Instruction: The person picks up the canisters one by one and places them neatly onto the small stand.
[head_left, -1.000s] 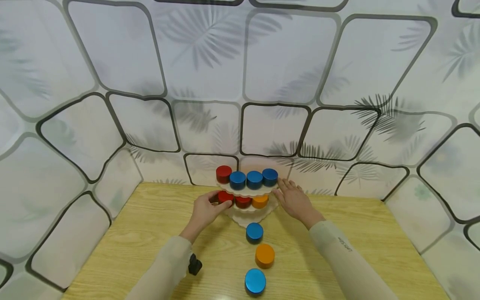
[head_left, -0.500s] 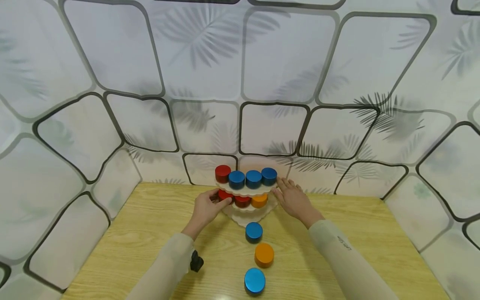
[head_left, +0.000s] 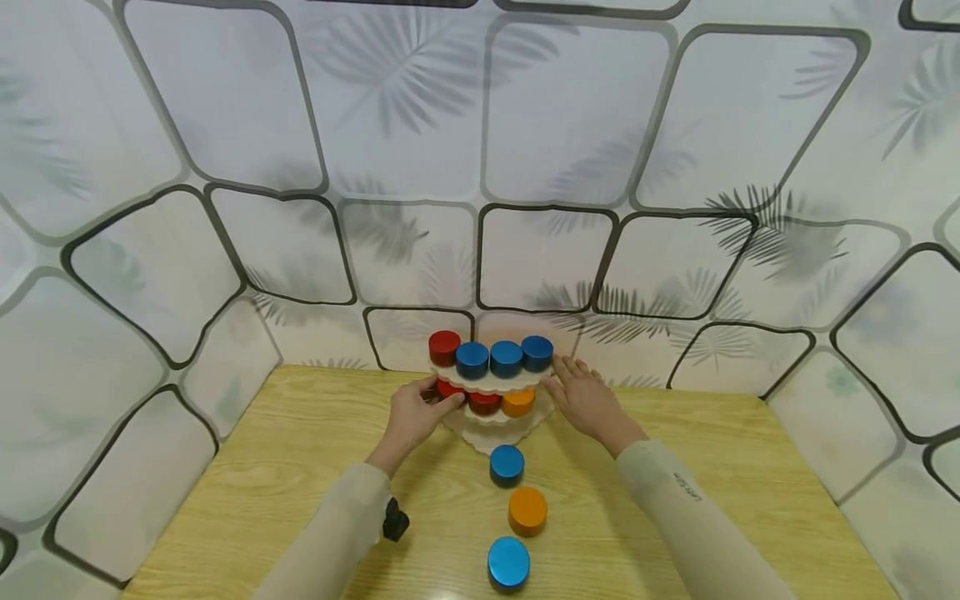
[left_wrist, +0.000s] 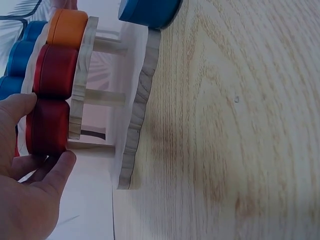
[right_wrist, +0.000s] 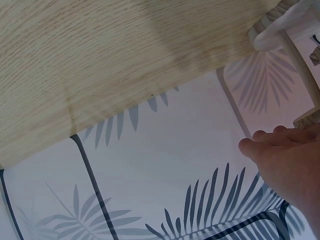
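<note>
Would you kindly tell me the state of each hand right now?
Left hand: holding a red cylinder at the stand's middle tier.
Right hand: open, at the stand's right side.

A red cylinder (left_wrist: 50, 129), flat-topped and upright on the middle tier, sits pinched in the left hand (left_wrist: 27, 197); the pale, scalloped three-tier stand (head_left: 491, 435) is upright, its top tier above that grip, its bottom tier below, its other side by the right hand (head_left: 588, 400)

2 arms (head_left: 337, 512) outstretched; left hand (head_left: 411, 417) pinching, right hand (head_left: 588, 404) straight-fingered.
</note>
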